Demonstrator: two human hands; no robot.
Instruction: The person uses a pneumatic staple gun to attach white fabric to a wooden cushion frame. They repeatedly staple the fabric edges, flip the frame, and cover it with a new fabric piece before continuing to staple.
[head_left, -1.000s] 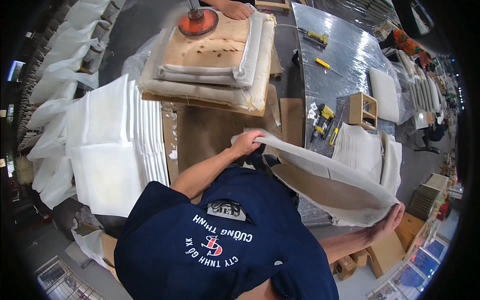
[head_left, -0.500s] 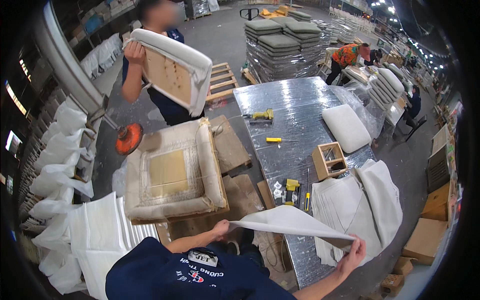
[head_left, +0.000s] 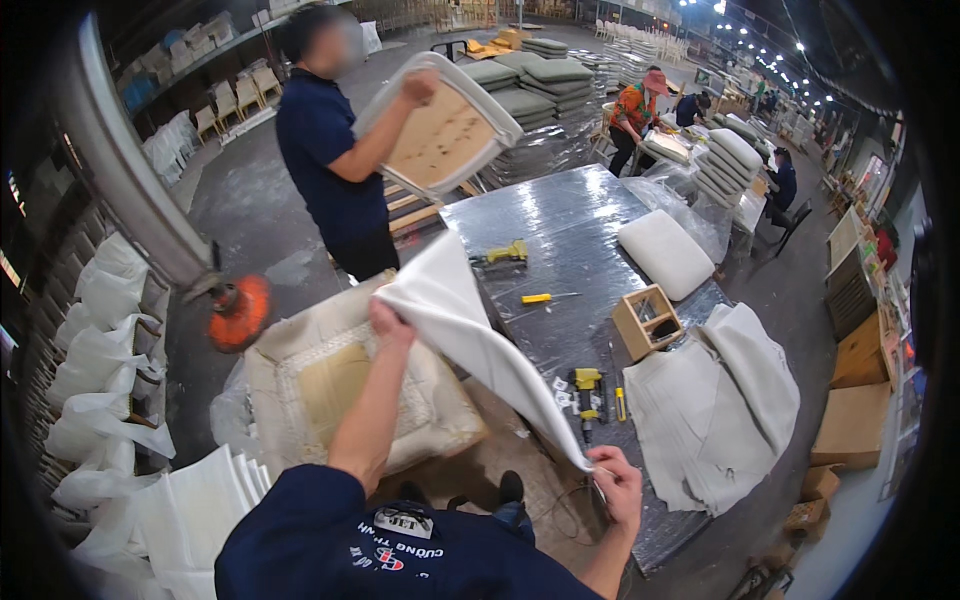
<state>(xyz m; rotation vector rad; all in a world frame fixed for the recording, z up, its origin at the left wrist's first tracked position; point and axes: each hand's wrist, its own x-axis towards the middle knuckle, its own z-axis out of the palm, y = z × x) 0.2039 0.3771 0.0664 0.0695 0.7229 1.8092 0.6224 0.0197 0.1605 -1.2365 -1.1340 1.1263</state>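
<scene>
Two hands are gripping one white fabric cover (head_left: pixel 480 345) by opposite corners: the left hand (head_left: pixel 390 322) is pinching the raised far corner, the right hand (head_left: pixel 615 485) is clenching the near corner low beside the counter (head_left: pixel 570 235). Stretched in the air between them, the cover is hanging over the upturned seat cushion (head_left: pixel 340 395). Keeping both grips firm and the tension even is probably what is holding it flat.

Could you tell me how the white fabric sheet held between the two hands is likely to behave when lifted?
Probably floppy: the white fabric sheet sags and curls between the left hand and the right hand rather than lying flat. It seems light, since each hand pinches only a corner. It likely drapes and folds easily, like the similar pile of fabric slumped on the table.
</scene>
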